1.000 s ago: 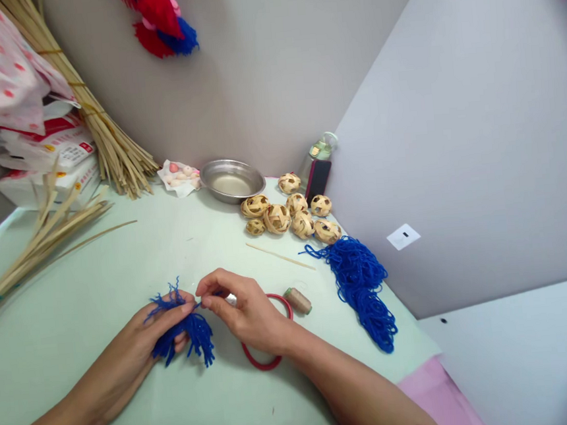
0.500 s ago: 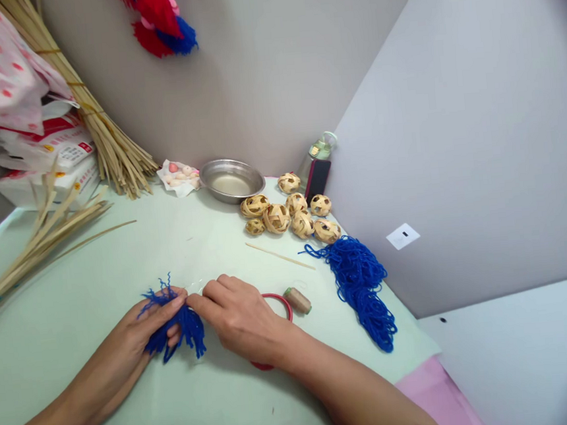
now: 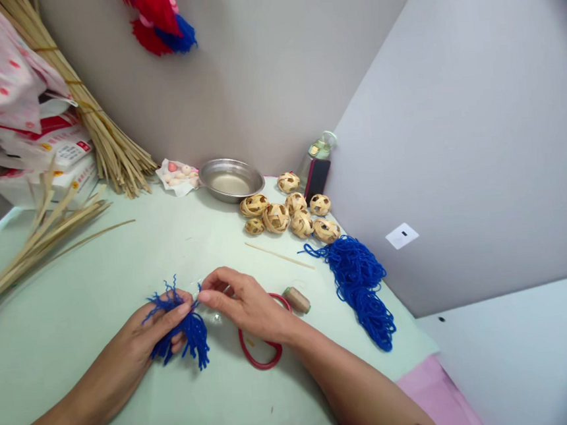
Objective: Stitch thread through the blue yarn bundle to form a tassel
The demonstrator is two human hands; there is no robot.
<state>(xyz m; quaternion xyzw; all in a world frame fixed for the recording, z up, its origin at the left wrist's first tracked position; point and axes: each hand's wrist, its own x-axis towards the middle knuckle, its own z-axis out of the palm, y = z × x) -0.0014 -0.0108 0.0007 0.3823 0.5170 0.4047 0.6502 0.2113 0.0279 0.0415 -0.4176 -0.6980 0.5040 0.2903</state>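
A blue yarn tassel (image 3: 193,333) with frayed ends is pinched between the thumb and fingers of my left hand (image 3: 167,322), its strands fanning out above and below. My right hand (image 3: 239,302) is close beside it, thumb and forefinger closed on a short bit of blue yarn (image 3: 199,291) at the tassel's edge. Beneath my right hand lie red-handled scissors (image 3: 263,365), partly hidden by the hand and wrist. Just right of them a spool of brown thread (image 3: 297,300) rests on its side.
A heap of blue yarn (image 3: 362,285) lies at the right. Behind are several woven balls (image 3: 277,218), a metal bowl (image 3: 232,180), a phone (image 3: 317,180) and a bottle (image 3: 321,148). Bundled strips (image 3: 120,157) stand back left; more strips (image 3: 43,250) lie at the left edge.
My right hand has shifted slightly up and turned, drawing a little away from the tassel. More of the scissors' red handles shows. My left hand has moved slightly right with the tassel.
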